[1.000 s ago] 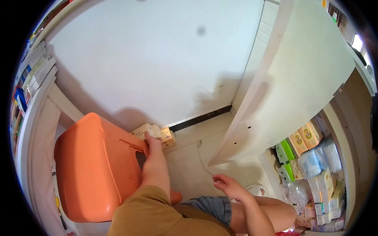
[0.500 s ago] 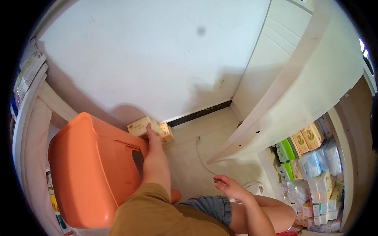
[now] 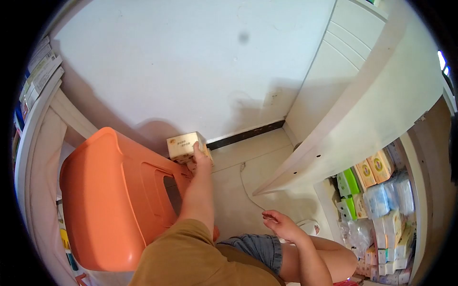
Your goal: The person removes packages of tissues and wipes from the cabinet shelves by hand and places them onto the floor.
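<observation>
My left hand (image 3: pixel 200 156) reaches out past the orange stool and grips a cream-coloured pack of tissues (image 3: pixel 180 146), with the thumb showing on its right side. A second yellowish pack (image 3: pixel 209 155) is partly hidden behind my hand and the held pack, close to the wall. My right hand (image 3: pixel 282 227) hangs in front of my bent knee, its fingers loosely curved and apart, with nothing visible in them.
The orange plastic stool (image 3: pixel 98 200) takes up the left side. An open white door (image 3: pixel 353 105) slants in from the right, with a shelf of several tissue packs (image 3: pixel 379 167) below it. A thin cord (image 3: pixel 247 188) lies on the tiled floor.
My left hand has moved the pack of tissues up and to the right, so it now covers more of the second pack. My right hand stays nearly still.
</observation>
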A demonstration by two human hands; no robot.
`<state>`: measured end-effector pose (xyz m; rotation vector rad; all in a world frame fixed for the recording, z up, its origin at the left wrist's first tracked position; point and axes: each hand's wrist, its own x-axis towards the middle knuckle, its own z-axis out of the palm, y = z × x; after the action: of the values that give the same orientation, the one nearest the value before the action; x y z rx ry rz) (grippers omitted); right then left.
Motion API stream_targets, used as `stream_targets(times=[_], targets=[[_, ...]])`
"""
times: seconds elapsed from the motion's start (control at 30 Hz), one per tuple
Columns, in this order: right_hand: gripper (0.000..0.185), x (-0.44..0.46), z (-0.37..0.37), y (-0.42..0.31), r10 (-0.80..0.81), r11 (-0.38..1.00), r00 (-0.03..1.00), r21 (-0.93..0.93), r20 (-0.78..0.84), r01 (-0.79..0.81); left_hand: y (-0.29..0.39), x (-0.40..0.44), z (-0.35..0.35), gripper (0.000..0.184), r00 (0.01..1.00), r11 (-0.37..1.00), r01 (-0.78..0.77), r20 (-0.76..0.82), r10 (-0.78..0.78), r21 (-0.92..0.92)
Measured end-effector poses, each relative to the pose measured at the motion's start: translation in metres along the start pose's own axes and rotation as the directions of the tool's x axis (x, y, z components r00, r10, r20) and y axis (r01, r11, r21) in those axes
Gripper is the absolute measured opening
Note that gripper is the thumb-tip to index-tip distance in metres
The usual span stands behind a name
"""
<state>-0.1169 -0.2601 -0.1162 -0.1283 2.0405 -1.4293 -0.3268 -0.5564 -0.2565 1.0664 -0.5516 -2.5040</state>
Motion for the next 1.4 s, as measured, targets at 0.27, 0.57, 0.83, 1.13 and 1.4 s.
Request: stream_targets(times=[0.27, 0.57, 0.83, 1.13, 1.4], targets=[[0.036, -0.002, -0.003, 0.003, 0.095, 0.995, 0.995, -0.020, 0.004, -0.095, -0.030, -0.025, 0.027, 0.106, 0.976, 0.994, 0.050, -0.217, -0.029, 0.093], [0.035, -0.002, -0.004, -0.008, 0.055, 0.970, 0.998, -0.236, -0.013, -0.057, -0.057, -0.081, -0.018, 0.084, 0.996, 0.973, 0.027, -0.089, -0.006, 0.231], [0.034, -0.011, -0.004, -0.007, 0.089, 0.965, 0.994, -0.243, -0.056, -0.100, -0.096, -0.149, -0.136, 0.020, 0.889, 0.657, 0.413, -0.123, -0.441, 0.630], [0.034, -0.007, -0.016, 0.010, 0.111, 0.971, 0.983, -0.197, -0.145, -0.139, -0.115, -0.151, -0.118, 0.017, 0.771, 0.615, 0.559, -0.076, -0.632, 0.557], [0.034, -0.003, -0.021, 0.022, 0.156, 0.968, 0.977, -0.176, -0.146, -0.181, -0.138, -0.138, -0.118, 0.016, 0.762, 0.602, 0.526, -0.018, -0.647, 0.600]])
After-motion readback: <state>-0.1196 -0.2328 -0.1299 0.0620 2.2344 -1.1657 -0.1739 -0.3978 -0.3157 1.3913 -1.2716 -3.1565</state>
